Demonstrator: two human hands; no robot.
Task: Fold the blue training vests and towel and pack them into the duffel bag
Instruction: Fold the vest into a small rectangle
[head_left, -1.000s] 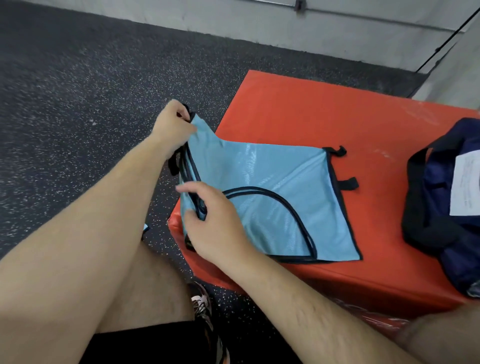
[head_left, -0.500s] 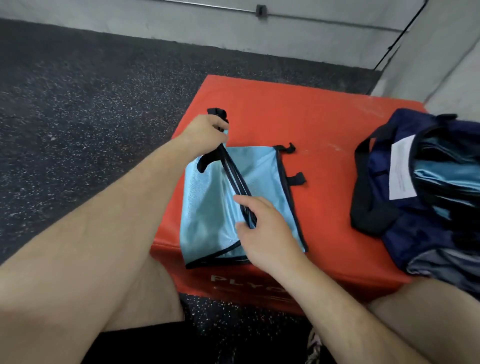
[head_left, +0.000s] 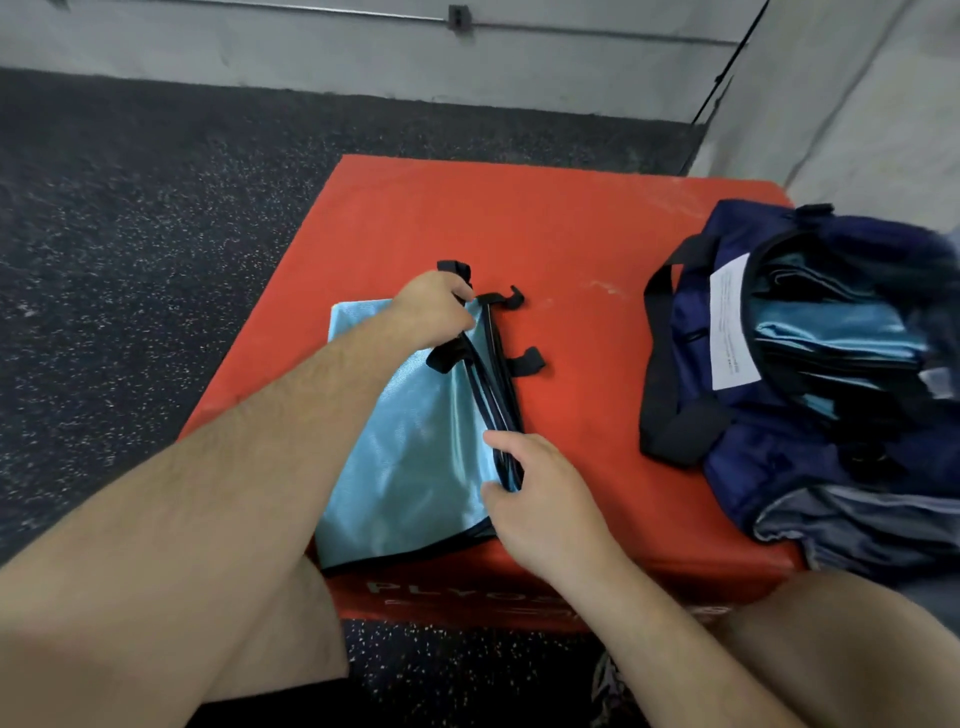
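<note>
A light blue training vest (head_left: 415, 457) with black trim lies folded in half on the red plyo box (head_left: 571, 249), near its front left corner. My left hand (head_left: 434, 312) pinches the black-trimmed edge at the vest's far end. My right hand (head_left: 540, 499) pinches the same stacked edge at the near end. Black straps stick out to the right of the fold. The navy duffel bag (head_left: 769, 457) sits open on the right side of the box, with folded blue fabric (head_left: 841, 332) inside it.
A white paper label (head_left: 732, 322) lies at the bag's opening and grey fabric (head_left: 857, 525) hangs at the bag's near end. Black speckled rubber floor (head_left: 130, 260) surrounds the box. A grey wall runs behind. My knees flank the box's front edge.
Both hands have carried the vest's left edge over to the right, folding the spread-out vest in half. The view has shifted right, bringing more of the duffel bag into sight.
</note>
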